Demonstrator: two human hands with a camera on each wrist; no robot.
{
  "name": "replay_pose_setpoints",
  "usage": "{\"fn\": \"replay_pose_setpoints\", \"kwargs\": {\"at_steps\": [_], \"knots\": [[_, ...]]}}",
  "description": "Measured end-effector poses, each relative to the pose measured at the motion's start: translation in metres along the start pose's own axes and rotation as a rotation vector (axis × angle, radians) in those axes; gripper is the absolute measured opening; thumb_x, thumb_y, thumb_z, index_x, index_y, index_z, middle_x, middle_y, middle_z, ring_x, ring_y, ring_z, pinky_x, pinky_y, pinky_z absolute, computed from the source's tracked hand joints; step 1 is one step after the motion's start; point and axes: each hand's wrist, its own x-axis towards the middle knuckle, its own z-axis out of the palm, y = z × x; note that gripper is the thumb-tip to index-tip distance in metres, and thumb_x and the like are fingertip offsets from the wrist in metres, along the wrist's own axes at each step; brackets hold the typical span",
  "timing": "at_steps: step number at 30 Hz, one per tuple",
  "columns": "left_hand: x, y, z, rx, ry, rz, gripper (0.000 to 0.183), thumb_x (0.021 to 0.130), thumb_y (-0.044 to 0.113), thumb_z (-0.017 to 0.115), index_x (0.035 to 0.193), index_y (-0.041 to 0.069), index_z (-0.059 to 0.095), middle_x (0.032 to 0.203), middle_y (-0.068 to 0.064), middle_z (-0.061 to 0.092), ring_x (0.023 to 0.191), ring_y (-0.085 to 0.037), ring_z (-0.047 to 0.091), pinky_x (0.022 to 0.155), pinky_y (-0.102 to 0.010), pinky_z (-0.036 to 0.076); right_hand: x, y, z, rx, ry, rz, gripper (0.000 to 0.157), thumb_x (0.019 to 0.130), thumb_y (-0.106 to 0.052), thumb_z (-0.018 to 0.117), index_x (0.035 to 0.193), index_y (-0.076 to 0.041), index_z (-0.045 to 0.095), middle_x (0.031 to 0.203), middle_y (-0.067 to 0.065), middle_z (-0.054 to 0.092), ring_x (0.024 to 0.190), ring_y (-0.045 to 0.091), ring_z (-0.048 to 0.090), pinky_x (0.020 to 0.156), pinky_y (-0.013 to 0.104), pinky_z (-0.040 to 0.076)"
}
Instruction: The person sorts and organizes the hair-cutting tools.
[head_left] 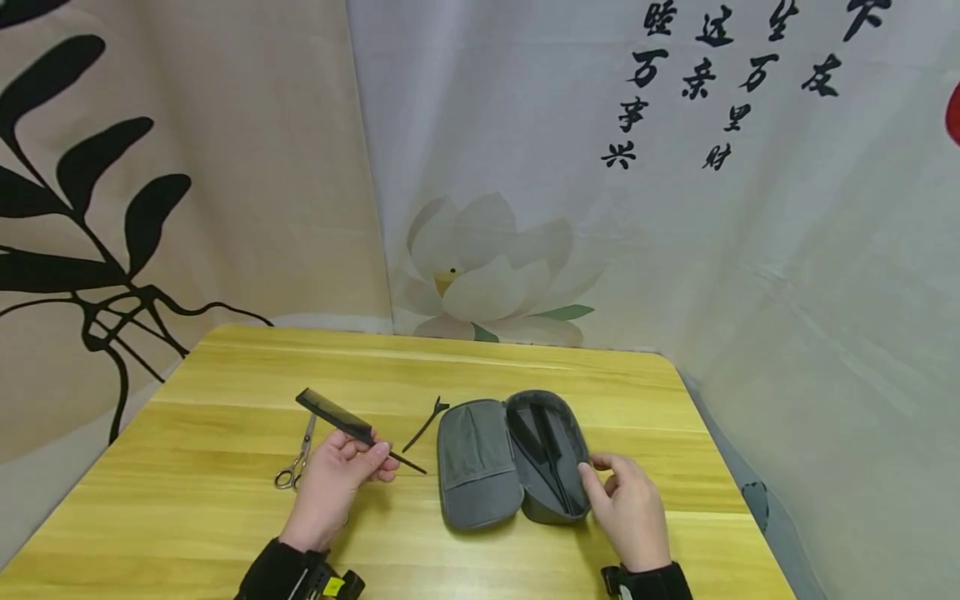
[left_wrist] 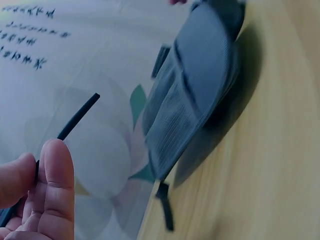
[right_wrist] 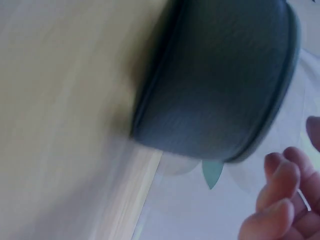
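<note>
My left hand [head_left: 341,475] pinches the thin tail of a black rat-tail comb [head_left: 337,417] between thumb and fingers, its toothed end pointing up and left. In the left wrist view, the tail [left_wrist: 79,116] sticks out past the fingertips. A grey zippered case [head_left: 480,502] lies unfolded on the table, pocketed lid on the left, deeper half on the right. Long black tools [head_left: 551,450] stand inside the deep half. At that half's right rim is my right hand [head_left: 630,508], fingers loosely bent. The right wrist view shows those fingers beside the case wall [right_wrist: 215,85], with a gap between.
Silver scissors [head_left: 300,461] lie on the wooden table [head_left: 420,558], just left of my left hand. A black hair clip [head_left: 426,423] lies between the comb and the case. Behind the table's far edge hangs a printed curtain [head_left: 495,108].
</note>
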Motion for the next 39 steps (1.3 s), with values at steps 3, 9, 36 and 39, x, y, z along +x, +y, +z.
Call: {"fn": "replay_pose_setpoints", "kwargs": {"at_steps": [3, 9, 36, 39], "knots": [[-0.008, -0.006, 0.011, -0.034, -0.008, -0.011, 0.031, 0.101, 0.005, 0.073, 0.124, -0.003, 0.054, 0.095, -0.009, 0.079, 0.082, -0.019, 0.079, 0.078, -0.034, 0.068, -0.002, -0.003, 0.002, 0.051, 0.017, -0.050, 0.015, 0.095, -0.021, 0.083, 0.106, -0.011, 0.080, 0.085, -0.002, 0.067, 0.065, 0.004, 0.050, 0.055, 0.021, 0.040], [-0.024, -0.013, 0.034, -0.086, -0.079, 0.008, 0.029, 0.103, 0.005, 0.069, 0.126, -0.007, 0.055, 0.104, -0.006, 0.079, 0.087, -0.021, 0.080, 0.079, -0.034, 0.068, -0.008, -0.010, 0.007, 0.167, 0.053, -0.184, 0.010, 0.094, -0.016, 0.085, 0.103, -0.016, 0.080, 0.078, -0.014, 0.058, 0.065, 0.000, 0.046, 0.054, 0.019, 0.040], [-0.049, -0.031, 0.101, -0.199, -0.397, -0.113, 0.043, 0.103, 0.009, 0.071, 0.133, -0.018, 0.054, 0.122, -0.023, 0.075, 0.096, -0.016, 0.080, 0.087, -0.034, 0.067, -0.023, -0.035, 0.026, 0.475, -0.120, -0.595, 0.018, 0.087, -0.002, 0.085, 0.101, -0.011, 0.078, 0.082, -0.007, 0.074, 0.061, -0.010, 0.048, 0.051, 0.007, 0.042], [-0.050, -0.031, 0.101, -0.206, -0.408, -0.116, 0.043, 0.103, 0.009, 0.071, 0.132, -0.018, 0.054, 0.119, -0.020, 0.076, 0.096, -0.016, 0.080, 0.088, -0.034, 0.067, -0.024, -0.035, 0.027, 0.472, -0.141, -0.589, 0.016, 0.088, -0.003, 0.085, 0.100, -0.012, 0.078, 0.082, -0.009, 0.074, 0.062, -0.010, 0.048, 0.052, 0.008, 0.043]]}}
